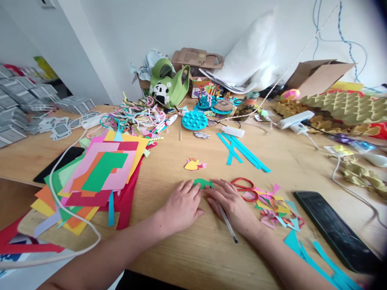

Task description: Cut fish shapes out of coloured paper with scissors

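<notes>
A small green paper cutout [202,182] lies flat on the table between my hands. My left hand [183,203] rests palm down, its fingers stretched out and the fingertips on the cutout's left side. At the cutout's right end are the fingers of my right hand [231,201], which also holds a pen [227,224] with a clear barrel slanting back toward me; the pen's tip is hidden. Just beyond lies a yellow paper fish cutout [192,164] over pink and red pieces. Red-handled scissors [246,188] lie beside my right hand, their blades mostly hidden.
Coloured paper sheets [104,171] are piled at left, with a white cable [57,197] looping over them. Paper scraps [276,207] and a black phone [332,225] lie at right. Blue strips [242,151], a blue dimpled disc [194,120] and a green bag [172,86] are farther back.
</notes>
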Demonstrator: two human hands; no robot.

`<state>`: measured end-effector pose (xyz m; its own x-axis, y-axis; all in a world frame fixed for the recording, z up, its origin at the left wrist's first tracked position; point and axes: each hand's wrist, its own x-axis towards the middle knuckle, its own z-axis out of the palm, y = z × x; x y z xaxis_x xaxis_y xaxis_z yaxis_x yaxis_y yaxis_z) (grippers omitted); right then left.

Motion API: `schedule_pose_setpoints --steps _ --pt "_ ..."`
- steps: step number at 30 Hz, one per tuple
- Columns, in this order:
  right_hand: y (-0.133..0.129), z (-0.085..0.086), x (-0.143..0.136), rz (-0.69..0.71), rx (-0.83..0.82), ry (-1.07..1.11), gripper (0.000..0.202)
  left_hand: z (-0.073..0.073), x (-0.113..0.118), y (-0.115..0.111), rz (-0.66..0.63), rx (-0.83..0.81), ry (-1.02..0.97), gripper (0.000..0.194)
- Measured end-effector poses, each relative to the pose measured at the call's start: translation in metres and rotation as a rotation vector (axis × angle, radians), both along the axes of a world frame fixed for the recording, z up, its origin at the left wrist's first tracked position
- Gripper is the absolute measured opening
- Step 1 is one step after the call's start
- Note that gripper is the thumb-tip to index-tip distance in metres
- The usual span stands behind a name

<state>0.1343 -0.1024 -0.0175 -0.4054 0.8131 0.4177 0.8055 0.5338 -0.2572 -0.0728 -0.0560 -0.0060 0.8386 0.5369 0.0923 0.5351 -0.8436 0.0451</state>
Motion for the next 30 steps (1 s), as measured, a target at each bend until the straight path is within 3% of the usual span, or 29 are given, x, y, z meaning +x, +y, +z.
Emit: schedule_pose_setpoints --steps 6,11,14,18,22,30 --pt "0.002 0.015 0.003 -0.003 -0.117 0.195 0.027 -0.007 0.003 -0.005 0.007 0.004 -0.040 0.061" --pt "0.014 0.035 -0.004 -0.083 -0.408 0.647 0.034 -0.014 0.003 -0.006 0.007 0.017 -0.036 0.062" --pt "0.031 0.034 -0.013 -0.094 -0.505 0.918 0.030 -0.014 0.002 -0.006 0.011 0.016 -0.038 0.061" --pt "0.052 0.018 -0.020 -0.124 -0.599 1.120 0.019 -0.013 0.000 -0.006 0.015 0.003 -0.067 0.060" --pt "0.057 0.005 -0.018 -0.219 -0.651 1.119 0.018 -0.013 0.000 -0.006 0.022 -0.035 -0.087 0.058" --pt "0.052 0.003 -0.013 -0.249 -0.639 1.098 0.023 -0.011 0.003 -0.009 0.061 -0.033 -0.091 0.058"
